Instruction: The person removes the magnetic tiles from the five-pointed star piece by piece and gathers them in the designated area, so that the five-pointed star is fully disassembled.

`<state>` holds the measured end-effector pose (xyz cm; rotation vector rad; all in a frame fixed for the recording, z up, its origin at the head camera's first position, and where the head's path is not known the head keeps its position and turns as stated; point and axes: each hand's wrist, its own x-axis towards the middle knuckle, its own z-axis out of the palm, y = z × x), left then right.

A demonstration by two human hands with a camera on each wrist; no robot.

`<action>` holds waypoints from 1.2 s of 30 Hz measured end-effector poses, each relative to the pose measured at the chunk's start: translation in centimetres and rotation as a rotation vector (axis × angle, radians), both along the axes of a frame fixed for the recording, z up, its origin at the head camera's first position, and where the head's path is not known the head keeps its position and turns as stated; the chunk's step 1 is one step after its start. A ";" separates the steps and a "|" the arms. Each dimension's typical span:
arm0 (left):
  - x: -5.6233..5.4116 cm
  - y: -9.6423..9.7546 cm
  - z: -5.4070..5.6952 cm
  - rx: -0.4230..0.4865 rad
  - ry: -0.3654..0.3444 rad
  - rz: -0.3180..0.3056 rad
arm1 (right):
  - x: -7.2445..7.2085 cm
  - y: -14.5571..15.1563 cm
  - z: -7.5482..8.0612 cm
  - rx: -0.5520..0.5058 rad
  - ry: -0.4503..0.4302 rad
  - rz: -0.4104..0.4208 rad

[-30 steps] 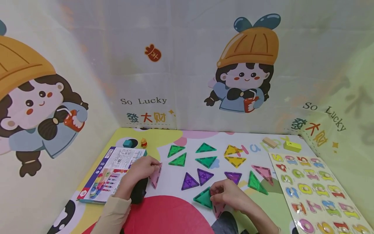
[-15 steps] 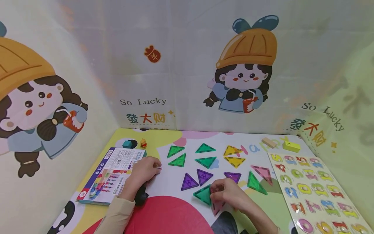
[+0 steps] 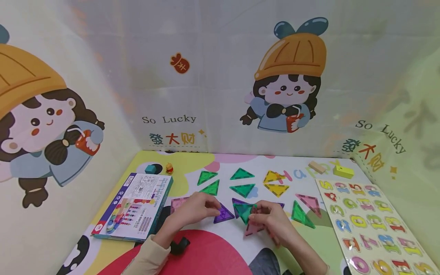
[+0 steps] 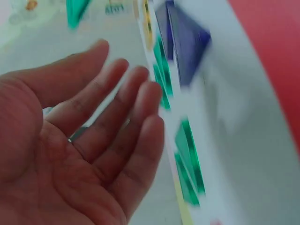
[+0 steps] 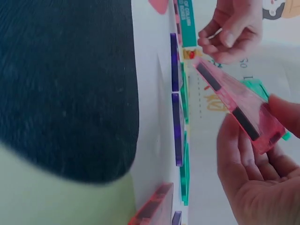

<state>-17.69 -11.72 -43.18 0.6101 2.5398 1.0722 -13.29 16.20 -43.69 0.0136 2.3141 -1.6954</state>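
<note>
My right hand point(image 3: 273, 221) pinches a pink triangular magnetic tile point(image 5: 239, 105) between thumb and fingers, raised off the table. A green triangular tile point(image 3: 243, 211) sits with it, partly behind it in the right wrist view. My left hand point(image 3: 197, 210) hovers near a purple triangular tile point(image 3: 224, 214); its palm shows no object in the left wrist view point(image 4: 89, 131). Beyond the left hand lies a pink tile point(image 3: 176, 203), partly covered by that hand. Another purple tile point(image 3: 238, 201) is partly behind the held green one. Under my right wrist, a further pink tile point(image 3: 275, 240) is mostly hidden.
Green tiles point(image 3: 242, 173) and yellow tiles point(image 3: 276, 190) lie in pairs at the back. A pink tile point(image 3: 311, 202) and a green tile point(image 3: 300, 215) lie right. A boxed toy point(image 3: 137, 204) is left; a number puzzle board point(image 3: 371, 225), right. Wooden blocks point(image 3: 343, 172) stand behind it.
My left hand has let go of the pink tile at left and moved right toward the purple tiles. My right hand has lifted the green and pink tiles upward.
</note>
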 end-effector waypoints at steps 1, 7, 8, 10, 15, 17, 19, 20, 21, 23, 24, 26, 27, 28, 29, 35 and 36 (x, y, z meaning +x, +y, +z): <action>0.2 0.5 -0.1 0.020 -0.014 -0.027 | 0.1 -0.1 0.1 -0.030 0.000 -0.019; 1.6 2.9 -0.7 0.127 -0.059 -0.151 | 0.5 -0.6 0.1 -0.181 -0.003 -0.107; 1.7 3.2 -0.9 0.142 -0.062 -0.161 | 0.5 -0.7 0.0 -0.206 -0.002 -0.114; 2.0 3.8 -1.2 0.169 -0.064 -0.167 | 0.5 -0.9 0.0 -0.250 -0.006 -0.124; 2.4 4.8 -1.6 0.243 -0.048 -0.114 | 0.6 -1.3 -0.2 -0.278 -0.002 -0.147; 2.4 5.0 -1.7 0.262 -0.046 -0.080 | 0.6 -1.5 -0.3 -0.272 0.001 -0.166; 2.5 5.1 -1.8 0.274 -0.049 -0.055 | 0.7 -1.6 -0.3 -0.269 0.004 -0.184; 2.5 5.2 -1.9 0.279 -0.051 -0.045 | 0.7 -1.6 -0.3 -0.272 0.003 -0.190; 2.5 5.2 -2.0 0.283 -0.052 -0.036 | 0.7 -1.7 -0.3 -0.279 0.000 -0.195; 2.5 5.3 -2.1 0.292 -0.053 -0.026 | 0.8 -1.8 -0.3 -0.291 -0.001 -0.197; 2.5 5.4 -2.1 0.300 -0.053 -0.023 | 0.8 -1.8 -0.2 -0.295 -0.002 -0.198; 2.5 5.4 -2.3 0.311 -0.053 -0.015 | 0.8 -1.8 -0.2 -0.306 -0.007 -0.198; 2.5 5.4 -2.4 0.317 -0.053 -0.012 | 0.8 -1.8 -0.3 -0.311 -0.009 -0.199; 2.5 5.4 -2.4 0.321 -0.050 -0.011 | 0.8 -1.8 -0.3 -0.311 -0.011 -0.198; 2.5 5.4 -2.5 0.323 -0.047 -0.009 | 0.8 -1.8 -0.3 -0.310 -0.014 -0.199; 2.3 4.9 -2.6 0.305 -0.023 0.016 | 0.6 -1.9 -0.4 -0.344 -0.029 -0.192; 2.3 4.8 -2.5 0.302 -0.019 0.018 | 0.6 -1.9 -0.4 -0.352 -0.027 -0.189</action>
